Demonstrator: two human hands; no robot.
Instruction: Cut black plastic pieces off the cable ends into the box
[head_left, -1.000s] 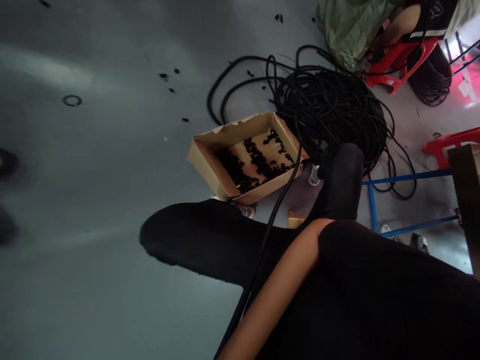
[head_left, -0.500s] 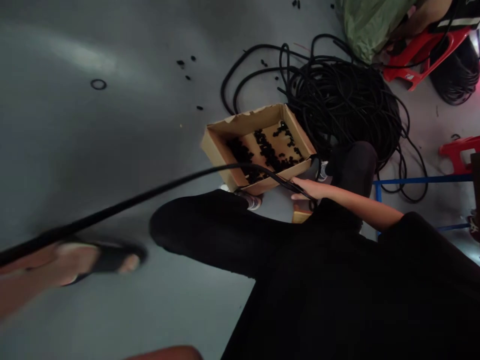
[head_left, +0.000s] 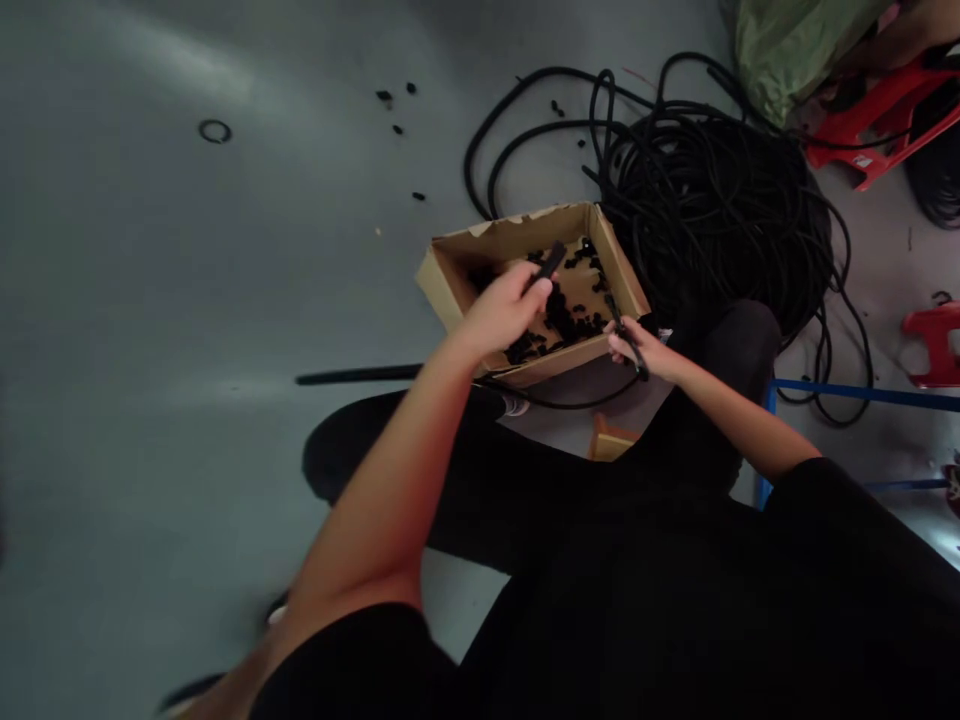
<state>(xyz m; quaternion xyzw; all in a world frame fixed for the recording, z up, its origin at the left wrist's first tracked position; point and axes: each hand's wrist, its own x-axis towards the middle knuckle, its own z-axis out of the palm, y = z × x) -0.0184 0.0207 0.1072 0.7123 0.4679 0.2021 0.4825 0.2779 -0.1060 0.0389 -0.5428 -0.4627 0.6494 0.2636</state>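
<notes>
A cardboard box (head_left: pixel 450 300) holding many small black pieces (head_left: pixel 562 315) stands in front of my knees. Over its middle, my left hand (head_left: pixel 514 305) is closed on a short black piece (head_left: pixel 553 260). At the box's near right corner, my right hand (head_left: pixel 646 350) grips a thin black item (head_left: pixel 631 348); its exact shape is too small to tell. A black cable (head_left: pixel 360 376) runs from the left, passes under my left forearm and curves along the box's near side toward my right hand.
A large tangled coil of black cable (head_left: pixel 720 210) lies right of the box. Beyond it are a green bag (head_left: pixel 795 50) and a red stool (head_left: pixel 870 125). A blue frame (head_left: pixel 862 392) is at the right. A black ring (head_left: pixel 215 131) and small black bits lie on the floor.
My left hand has come in over the box with a black piece. The cable's left part has dropped from its long stretch toward the lower left. The sandaled foot has moved down the view.
</notes>
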